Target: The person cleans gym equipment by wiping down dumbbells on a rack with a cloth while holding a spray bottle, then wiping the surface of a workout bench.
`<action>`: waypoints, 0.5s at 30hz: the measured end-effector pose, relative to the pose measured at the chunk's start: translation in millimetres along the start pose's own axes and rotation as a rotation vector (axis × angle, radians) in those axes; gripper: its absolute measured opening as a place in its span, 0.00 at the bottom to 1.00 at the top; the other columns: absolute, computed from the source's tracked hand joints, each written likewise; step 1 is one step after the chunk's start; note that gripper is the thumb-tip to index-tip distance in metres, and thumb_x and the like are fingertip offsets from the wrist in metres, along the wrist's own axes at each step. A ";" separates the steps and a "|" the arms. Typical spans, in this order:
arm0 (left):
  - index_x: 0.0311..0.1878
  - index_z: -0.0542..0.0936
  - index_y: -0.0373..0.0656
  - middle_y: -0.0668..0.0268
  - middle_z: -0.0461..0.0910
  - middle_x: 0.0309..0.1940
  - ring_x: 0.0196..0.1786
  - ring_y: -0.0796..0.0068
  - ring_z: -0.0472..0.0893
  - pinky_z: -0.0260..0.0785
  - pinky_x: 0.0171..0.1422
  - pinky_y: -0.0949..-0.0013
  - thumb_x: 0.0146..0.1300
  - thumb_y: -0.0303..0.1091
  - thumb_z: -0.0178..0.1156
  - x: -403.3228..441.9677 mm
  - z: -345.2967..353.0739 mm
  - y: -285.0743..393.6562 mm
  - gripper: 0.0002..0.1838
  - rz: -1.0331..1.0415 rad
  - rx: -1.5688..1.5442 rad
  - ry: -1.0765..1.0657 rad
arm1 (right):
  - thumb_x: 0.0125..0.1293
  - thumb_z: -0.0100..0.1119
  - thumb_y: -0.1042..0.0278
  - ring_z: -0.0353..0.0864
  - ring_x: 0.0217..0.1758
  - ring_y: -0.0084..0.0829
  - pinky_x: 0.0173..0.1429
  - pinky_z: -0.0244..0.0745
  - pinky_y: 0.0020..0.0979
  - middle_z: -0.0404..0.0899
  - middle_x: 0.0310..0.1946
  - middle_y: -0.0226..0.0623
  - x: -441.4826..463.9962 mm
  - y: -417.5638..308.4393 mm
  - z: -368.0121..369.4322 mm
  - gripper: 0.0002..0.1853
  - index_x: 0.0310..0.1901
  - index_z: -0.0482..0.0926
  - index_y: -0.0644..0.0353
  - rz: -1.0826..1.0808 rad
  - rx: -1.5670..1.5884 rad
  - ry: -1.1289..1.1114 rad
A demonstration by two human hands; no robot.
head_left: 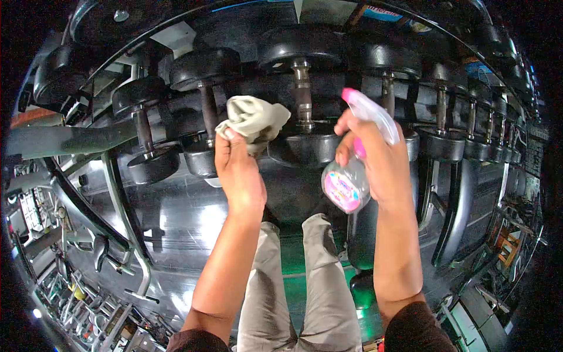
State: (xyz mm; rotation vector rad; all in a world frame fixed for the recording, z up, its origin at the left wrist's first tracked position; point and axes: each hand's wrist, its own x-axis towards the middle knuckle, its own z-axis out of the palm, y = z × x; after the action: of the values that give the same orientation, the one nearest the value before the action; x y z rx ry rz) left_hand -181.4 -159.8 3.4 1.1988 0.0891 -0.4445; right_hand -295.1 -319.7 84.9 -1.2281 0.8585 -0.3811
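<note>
My left hand [239, 167] is closed on a bunched, pale cream cloth [255, 120], held up in front of the dumbbell rack. In my right hand [381, 161] is a clear spray bottle [346, 186] with a pink and white label. Its trigger head is white with a pink nozzle that points up and to the left. My fingers wrap round the bottle's neck. Between the two hands, a black dumbbell [302, 97] with a worn metal handle lies on the rack. Another dumbbell [206, 108] sits behind the cloth, partly hidden by it.
More black dumbbells [443, 111] line the rack to the right, and another dumbbell [143, 132] lies on the left. A metal machine frame [120, 205] stands at the left. Dark, shiny floor [193, 234] shows below the rack, around my legs.
</note>
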 end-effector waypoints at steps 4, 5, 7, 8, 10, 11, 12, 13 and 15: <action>0.69 0.76 0.43 0.68 0.82 0.60 0.58 0.73 0.82 0.73 0.66 0.65 0.87 0.43 0.47 11.1 -22.4 7.8 0.19 -0.185 -0.125 0.080 | 0.70 0.59 0.60 0.81 0.24 0.26 0.33 0.75 0.31 0.81 0.30 0.36 33.8 -16.7 25.2 0.16 0.42 0.83 0.68 -0.094 -0.119 -0.091; 0.72 0.74 0.43 0.66 0.81 0.64 0.62 0.68 0.81 0.71 0.70 0.61 0.87 0.45 0.45 11.2 -27.0 8.3 0.21 -0.256 -0.214 0.076 | 0.70 0.58 0.59 0.83 0.24 0.27 0.32 0.77 0.34 0.81 0.27 0.35 41.3 -18.2 31.6 0.17 0.40 0.83 0.69 -0.112 -0.162 -0.119; 0.75 0.72 0.44 0.64 0.79 0.67 0.67 0.63 0.79 0.70 0.74 0.56 0.87 0.47 0.44 10.7 -28.9 9.9 0.24 -0.327 -0.302 0.074 | 0.69 0.58 0.58 0.84 0.23 0.29 0.33 0.77 0.35 0.80 0.23 0.37 55.6 -16.0 40.4 0.19 0.34 0.81 0.70 -0.105 -0.167 -0.120; 0.76 0.70 0.43 0.61 0.75 0.72 0.73 0.58 0.75 0.64 0.79 0.50 0.87 0.48 0.43 10.7 -28.2 12.3 0.26 -0.345 -0.365 0.037 | 0.69 0.59 0.57 0.84 0.23 0.30 0.33 0.78 0.35 0.80 0.23 0.37 60.2 -15.8 42.9 0.19 0.33 0.81 0.69 -0.083 -0.177 -0.121; 0.77 0.68 0.42 0.58 0.71 0.77 0.79 0.52 0.69 0.58 0.85 0.44 0.86 0.50 0.44 10.7 -30.0 15.0 0.27 -0.343 -0.475 -0.047 | 0.68 0.59 0.55 0.84 0.23 0.31 0.33 0.78 0.36 0.80 0.22 0.39 68.3 -11.6 44.8 0.21 0.31 0.80 0.69 -0.052 -0.137 -0.113; 0.77 0.68 0.42 0.58 0.71 0.77 0.79 0.52 0.69 0.58 0.85 0.44 0.86 0.50 0.44 11.4 -30.5 16.3 0.27 -0.342 -0.473 -0.046 | 0.68 0.59 0.55 0.84 0.23 0.31 0.33 0.78 0.36 0.80 0.22 0.39 69.4 -10.4 45.0 0.21 0.31 0.80 0.69 -0.052 -0.135 -0.114; 0.77 0.67 0.42 0.58 0.71 0.76 0.79 0.54 0.69 0.59 0.84 0.47 0.85 0.49 0.46 11.9 -30.1 17.7 0.27 -0.353 -0.482 -0.040 | 0.68 0.58 0.55 0.84 0.22 0.31 0.32 0.78 0.36 0.80 0.22 0.38 70.2 -9.9 44.1 0.20 0.31 0.80 0.68 -0.026 -0.132 -0.070; 0.78 0.66 0.42 0.58 0.72 0.76 0.78 0.55 0.69 0.60 0.84 0.49 0.85 0.49 0.47 12.7 -29.3 18.4 0.28 -0.365 -0.491 -0.035 | 0.69 0.58 0.55 0.83 0.22 0.30 0.31 0.78 0.36 0.79 0.22 0.37 71.0 -9.9 42.3 0.20 0.31 0.80 0.68 -0.002 -0.129 -0.025; 0.77 0.66 0.42 0.58 0.72 0.75 0.78 0.55 0.70 0.60 0.84 0.48 0.84 0.47 0.49 17.5 -30.6 15.9 0.27 -0.339 -0.481 -0.048 | 0.68 0.59 0.58 0.81 0.22 0.29 0.31 0.77 0.35 0.80 0.27 0.37 71.3 -9.7 35.6 0.17 0.36 0.81 0.67 0.014 -0.093 -0.004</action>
State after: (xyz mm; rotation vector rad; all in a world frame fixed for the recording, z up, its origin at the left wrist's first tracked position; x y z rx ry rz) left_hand -154.4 -132.3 0.8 0.6977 0.3426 -0.7029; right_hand -221.1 -347.6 70.9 -1.3071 0.8895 -0.3307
